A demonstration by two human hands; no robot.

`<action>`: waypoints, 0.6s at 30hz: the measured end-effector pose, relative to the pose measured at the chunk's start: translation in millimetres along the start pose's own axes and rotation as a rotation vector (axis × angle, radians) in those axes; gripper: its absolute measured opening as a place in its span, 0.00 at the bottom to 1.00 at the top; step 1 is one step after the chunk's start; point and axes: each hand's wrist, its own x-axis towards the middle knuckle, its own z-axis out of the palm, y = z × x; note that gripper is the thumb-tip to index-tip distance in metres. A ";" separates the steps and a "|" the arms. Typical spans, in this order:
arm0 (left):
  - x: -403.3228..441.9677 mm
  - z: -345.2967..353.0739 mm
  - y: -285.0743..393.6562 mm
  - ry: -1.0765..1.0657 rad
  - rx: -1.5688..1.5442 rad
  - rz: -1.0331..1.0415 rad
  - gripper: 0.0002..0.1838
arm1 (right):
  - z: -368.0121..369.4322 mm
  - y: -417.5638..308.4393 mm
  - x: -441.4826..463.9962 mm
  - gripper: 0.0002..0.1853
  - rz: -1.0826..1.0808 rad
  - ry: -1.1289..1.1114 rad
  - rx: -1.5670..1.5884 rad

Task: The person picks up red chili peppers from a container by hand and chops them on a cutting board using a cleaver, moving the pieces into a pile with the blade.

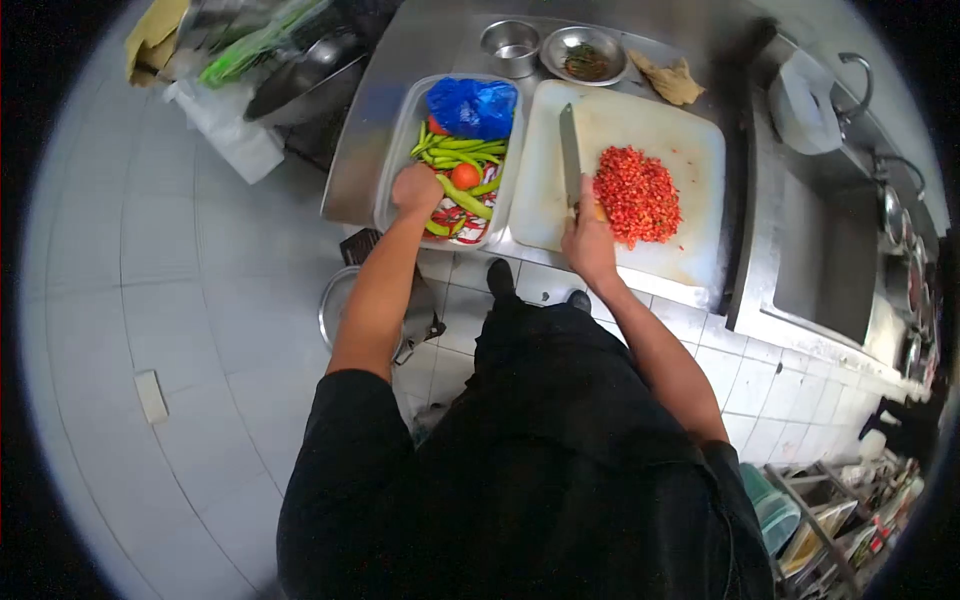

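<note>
My right hand [590, 245] grips the handle of a broad-bladed kitchen knife [571, 150]. Its blade points away from me over the white cutting board [545, 225]. Just right of the knife lies a heap of finely chopped red tomato [637, 197]. My left hand [416, 190] is closed over the left part of a clear plastic tub [386, 205], its fingertips hidden. Beside it in the tub are long green peppers [466, 198], a whole tomato [465, 176] and a blue plastic bag [473, 108]. One pepper's end meets my left hand; whether I hold it cannot be seen.
Behind the board stand a steel bowl [510, 47], a steel dish [584, 56] with dark scraps and a brown crumpled cloth or paper [668, 78]. A steel sink [825, 250] is to the right. A metal pot [340, 300] stands on the floor below the counter.
</note>
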 end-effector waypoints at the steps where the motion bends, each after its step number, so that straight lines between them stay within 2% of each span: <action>1: -3.4 -7.2 -0.2 -0.005 0.048 0.069 0.16 | -16.8 -15.4 3.0 0.44 0.241 -0.239 0.008; 4: -18.9 -30.0 10.9 -0.047 0.111 0.044 0.16 | -25.1 -9.6 -0.4 0.44 0.259 -0.228 0.061; 9: -5.2 -30.9 2.8 -0.014 0.164 0.040 0.15 | -43.7 -0.1 3.0 0.44 0.287 -0.279 -0.086; 12: -19.3 -38.9 4.7 0.112 0.191 0.107 0.14 | -43.3 10.0 0.0 0.45 0.248 -0.241 -0.111; 18: -40.9 -99.1 22.3 0.242 0.100 0.072 0.13 | -46.1 8.0 -0.2 0.44 0.213 -0.217 -0.137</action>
